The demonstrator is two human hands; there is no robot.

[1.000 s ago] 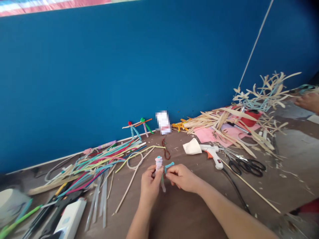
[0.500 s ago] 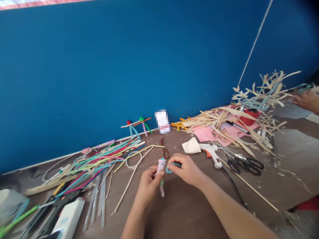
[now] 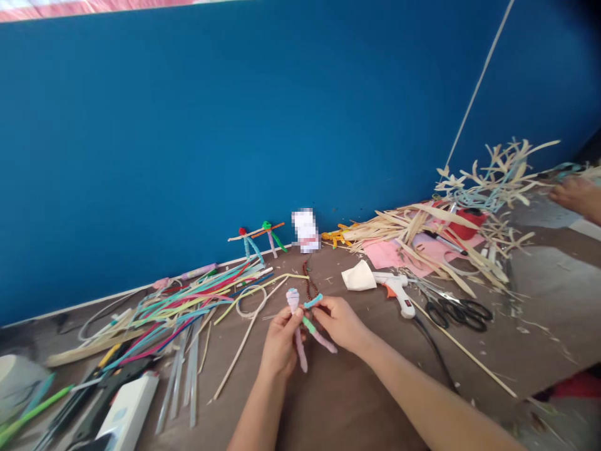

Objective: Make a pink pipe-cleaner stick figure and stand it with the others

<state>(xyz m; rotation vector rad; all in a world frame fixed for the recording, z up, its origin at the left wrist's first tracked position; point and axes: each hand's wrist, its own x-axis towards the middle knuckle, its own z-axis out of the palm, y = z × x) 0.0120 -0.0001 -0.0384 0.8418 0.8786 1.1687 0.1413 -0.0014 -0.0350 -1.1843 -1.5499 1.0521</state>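
Between thumb and fingers, my left hand pinches a small pipe-cleaner figure. It has a pale pink wound head with a bit of blue on top, and two pink legs that spread downward, one with a green section. To its right, my right hand is closed on a short bent blue pipe cleaner, close beside the figure's head. A string of brown beads lies just behind both hands.
Coloured pipe cleaners pile at left, near a white power strip. Two stick figures lean by the blue wall. Right are a glue gun, scissors, dry strips and another person's hand.
The figure has turned in my left hand, its head tilting left and both legs now showing apart. My right hand has moved slightly down, and the blue piece shows more clearly.
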